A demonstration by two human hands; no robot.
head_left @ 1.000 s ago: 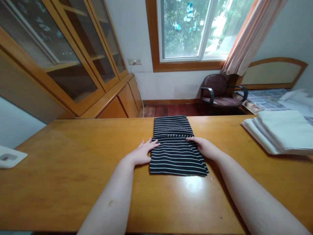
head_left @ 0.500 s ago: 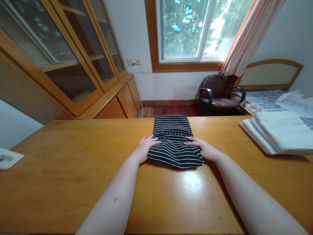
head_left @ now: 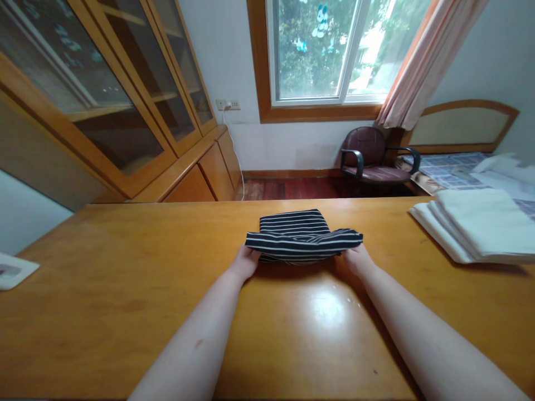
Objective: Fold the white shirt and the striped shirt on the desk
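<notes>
A black cloth with white stripes (head_left: 295,223), seemingly a folded garment, lies on the wooden table (head_left: 125,289) in front of me. Its near part is raised and bent over toward the far side. My left hand (head_left: 247,260) grips the left end of this raised part from below, its fingers hidden under the fabric. At the right end my right hand (head_left: 356,257) holds the same part in the same way, fingers mostly covered by the cloth. The far part of the cloth rests flat.
A stack of folded white cloths (head_left: 480,228) sits on the table at the right. A white flat object (head_left: 19,271) is at the left edge. Beyond the table stand a glass-door cabinet (head_left: 167,150), a maroon armchair (head_left: 371,156) and a bed (head_left: 455,167).
Both hands, earlier flat on the striped cloth, now hold its near edge from below. That near part has been lifted and turned away from me, and the far edge sits slightly closer.
</notes>
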